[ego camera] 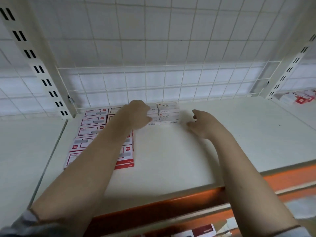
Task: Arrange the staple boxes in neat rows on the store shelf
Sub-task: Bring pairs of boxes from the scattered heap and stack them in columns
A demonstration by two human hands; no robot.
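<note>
A person reached both bare arms across a white store shelf (pixel 171 159) with an orange front edge. At the far left of the shelf, red-and-white staple boxes (pixel 93 121) lay flat in two columns running from near to far, partly hidden under the left forearm. To their right, against the wire grid back panel (pixel 153 79), sat a small block of grey staple boxes (pixel 168 113) printed "STAPLES", two across and stacked in layers.

The left hand (pixel 138 112) rested on the left part of the grey block, fingers curled down over a box; whether its grip was clenched on that box or only pressing it could not be told. The right hand (pixel 201 124) hovered just right of the grey block, its grip released, fingers spread and holding nothing.

On the neighbouring shelf at far right, more red-and-white boxes (pixel 297 98) lay in a loose, blurred heap.
</note>
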